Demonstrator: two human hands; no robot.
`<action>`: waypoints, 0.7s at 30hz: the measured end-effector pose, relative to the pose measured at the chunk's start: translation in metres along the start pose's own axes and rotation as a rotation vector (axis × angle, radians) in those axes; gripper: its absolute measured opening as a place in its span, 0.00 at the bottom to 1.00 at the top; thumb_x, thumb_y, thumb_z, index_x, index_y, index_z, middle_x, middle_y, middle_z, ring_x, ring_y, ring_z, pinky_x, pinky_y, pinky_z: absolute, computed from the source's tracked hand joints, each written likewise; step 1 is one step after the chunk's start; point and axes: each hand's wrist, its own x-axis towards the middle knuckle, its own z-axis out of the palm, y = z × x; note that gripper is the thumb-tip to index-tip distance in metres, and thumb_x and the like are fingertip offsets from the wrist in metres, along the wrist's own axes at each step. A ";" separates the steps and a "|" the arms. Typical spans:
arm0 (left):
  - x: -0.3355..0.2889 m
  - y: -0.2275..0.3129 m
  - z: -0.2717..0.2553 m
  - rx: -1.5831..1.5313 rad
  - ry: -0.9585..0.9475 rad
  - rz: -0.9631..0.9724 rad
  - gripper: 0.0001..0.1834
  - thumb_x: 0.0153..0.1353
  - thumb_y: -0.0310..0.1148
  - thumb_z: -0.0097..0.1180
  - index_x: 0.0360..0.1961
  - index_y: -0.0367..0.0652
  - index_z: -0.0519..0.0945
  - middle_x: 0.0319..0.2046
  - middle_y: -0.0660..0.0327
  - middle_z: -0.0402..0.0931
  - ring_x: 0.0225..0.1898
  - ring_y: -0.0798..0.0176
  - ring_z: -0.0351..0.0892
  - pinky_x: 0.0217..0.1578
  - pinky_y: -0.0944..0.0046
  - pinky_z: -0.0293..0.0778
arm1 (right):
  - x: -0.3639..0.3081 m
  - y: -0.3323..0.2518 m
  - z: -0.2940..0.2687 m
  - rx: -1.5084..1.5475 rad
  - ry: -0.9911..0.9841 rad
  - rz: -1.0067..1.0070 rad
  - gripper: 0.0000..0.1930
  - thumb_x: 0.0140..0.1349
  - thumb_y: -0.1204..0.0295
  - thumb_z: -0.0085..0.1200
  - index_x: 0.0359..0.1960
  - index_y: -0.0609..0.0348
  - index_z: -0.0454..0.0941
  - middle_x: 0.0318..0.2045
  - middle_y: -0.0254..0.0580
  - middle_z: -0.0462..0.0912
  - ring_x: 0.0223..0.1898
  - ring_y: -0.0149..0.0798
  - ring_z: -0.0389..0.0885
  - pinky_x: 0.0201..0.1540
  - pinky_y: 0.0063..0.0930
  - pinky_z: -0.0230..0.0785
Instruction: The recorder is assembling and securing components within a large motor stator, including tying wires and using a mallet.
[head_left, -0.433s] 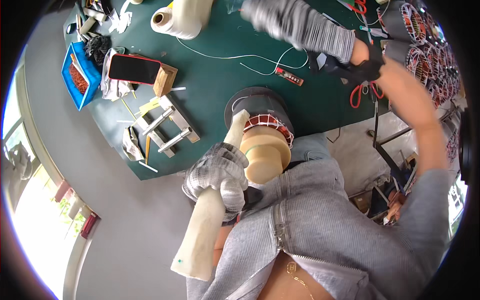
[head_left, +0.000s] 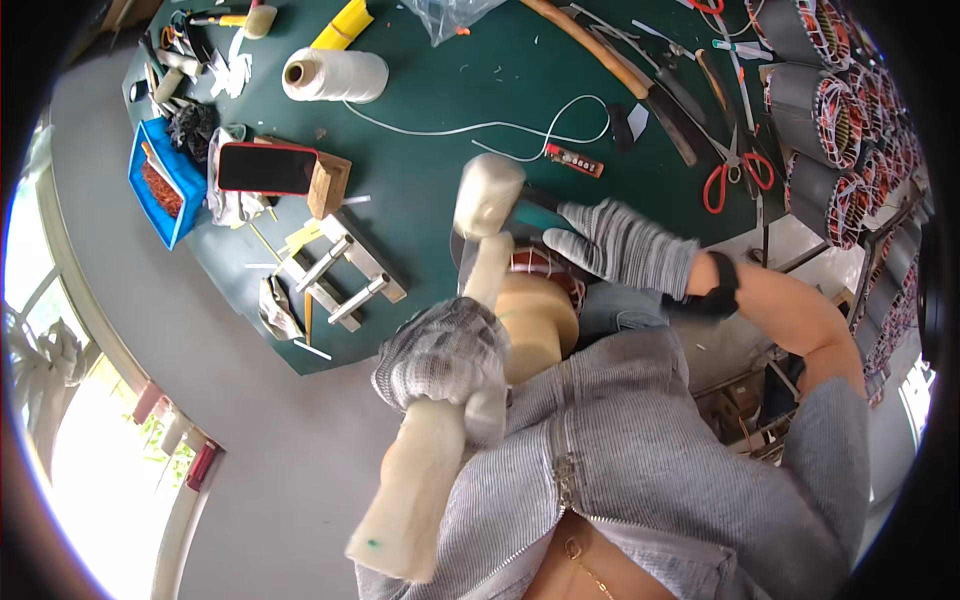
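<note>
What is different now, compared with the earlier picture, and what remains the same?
The right hand has come nearer the body, from over the far part of the table to beside the laced coil ring. It now grips a pale-headed mallet; whether it did before is unclear. The left hand stays closed around the pale bar. The phone and thread spool lie as before.

The hands (head_left: 625, 243) wear grey knit gloves (head_left: 445, 350), with a black wristband (head_left: 722, 285), ribbed grey zip-up jacket (head_left: 660, 430) and gold necklace (head_left: 574, 549).
</note>
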 end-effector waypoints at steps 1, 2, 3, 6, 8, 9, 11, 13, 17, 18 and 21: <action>0.006 -0.008 0.003 -0.029 -0.047 -0.015 0.15 0.54 0.44 0.54 0.26 0.42 0.70 0.25 0.58 0.70 0.24 0.61 0.68 0.27 0.62 0.69 | -0.010 -0.011 -0.004 0.072 0.066 0.132 0.16 0.59 0.72 0.42 0.50 0.53 0.70 0.43 0.46 0.75 0.37 0.47 0.77 0.37 0.40 0.72; 0.010 -0.015 0.004 -0.046 -0.083 -0.023 0.15 0.54 0.44 0.54 0.27 0.42 0.70 0.25 0.58 0.70 0.24 0.61 0.68 0.27 0.62 0.69 | -0.023 0.004 0.006 0.108 -0.137 -0.026 0.16 0.59 0.72 0.43 0.50 0.52 0.71 0.45 0.48 0.74 0.39 0.47 0.76 0.38 0.40 0.71; 0.017 -0.025 0.009 -0.082 -0.127 -0.016 0.15 0.54 0.44 0.54 0.27 0.42 0.70 0.25 0.58 0.70 0.24 0.62 0.68 0.27 0.62 0.69 | -0.040 0.028 0.015 0.139 -0.355 -0.174 0.17 0.58 0.72 0.43 0.50 0.51 0.71 0.47 0.49 0.73 0.40 0.48 0.76 0.39 0.40 0.71; 0.022 -0.022 0.012 -0.052 -0.177 -0.044 0.15 0.54 0.43 0.54 0.27 0.42 0.70 0.25 0.58 0.70 0.24 0.62 0.68 0.27 0.63 0.68 | -0.035 0.024 0.025 0.576 0.013 0.347 0.14 0.58 0.71 0.47 0.45 0.60 0.71 0.41 0.50 0.75 0.30 0.45 0.77 0.28 0.36 0.70; 0.026 -0.022 0.011 -0.047 -0.218 -0.037 0.15 0.54 0.43 0.55 0.28 0.42 0.70 0.25 0.59 0.70 0.24 0.63 0.68 0.28 0.63 0.68 | -0.036 -0.005 0.029 0.374 -0.074 0.280 0.10 0.62 0.67 0.46 0.36 0.61 0.72 0.32 0.46 0.77 0.30 0.46 0.77 0.33 0.40 0.70; 0.025 -0.025 0.014 -0.066 -0.233 -0.045 0.15 0.54 0.43 0.55 0.28 0.42 0.70 0.25 0.59 0.70 0.24 0.63 0.68 0.28 0.64 0.68 | -0.033 -0.035 0.039 0.311 0.299 0.381 0.11 0.62 0.65 0.46 0.36 0.61 0.72 0.27 0.46 0.76 0.28 0.49 0.76 0.30 0.42 0.69; 0.026 -0.037 0.012 -0.082 -0.232 -0.051 0.14 0.54 0.42 0.55 0.28 0.42 0.70 0.26 0.59 0.70 0.24 0.63 0.68 0.28 0.64 0.68 | -0.055 -0.002 0.039 0.541 -0.379 0.425 0.17 0.62 0.59 0.45 0.37 0.63 0.73 0.31 0.51 0.79 0.27 0.51 0.78 0.32 0.39 0.72; 0.030 -0.034 0.014 -0.090 -0.220 -0.066 0.14 0.54 0.42 0.55 0.29 0.42 0.71 0.26 0.59 0.70 0.25 0.63 0.68 0.28 0.64 0.68 | -0.056 0.026 0.015 0.452 -0.072 0.231 0.21 0.62 0.59 0.46 0.47 0.64 0.71 0.35 0.52 0.79 0.27 0.50 0.78 0.31 0.39 0.72; 0.035 -0.031 0.015 -0.039 -0.214 -0.075 0.14 0.54 0.41 0.55 0.29 0.41 0.71 0.26 0.59 0.70 0.25 0.64 0.68 0.28 0.65 0.68 | -0.078 0.004 0.045 0.509 0.104 0.499 0.23 0.63 0.68 0.43 0.60 0.57 0.59 0.47 0.51 0.74 0.43 0.50 0.77 0.48 0.40 0.69; 0.034 -0.030 0.012 -0.034 -0.217 -0.073 0.14 0.54 0.41 0.55 0.29 0.41 0.71 0.26 0.59 0.69 0.25 0.64 0.68 0.28 0.66 0.68 | -0.068 -0.020 0.046 0.413 0.146 0.485 0.23 0.62 0.68 0.44 0.60 0.55 0.60 0.46 0.51 0.74 0.41 0.51 0.77 0.47 0.40 0.69; 0.027 -0.023 0.009 -0.014 -0.155 -0.089 0.14 0.54 0.41 0.55 0.30 0.41 0.71 0.26 0.60 0.69 0.25 0.65 0.68 0.28 0.66 0.68 | -0.084 0.002 0.042 0.238 -0.092 -0.039 0.19 0.60 0.66 0.49 0.52 0.57 0.70 0.38 0.51 0.78 0.36 0.51 0.78 0.40 0.39 0.71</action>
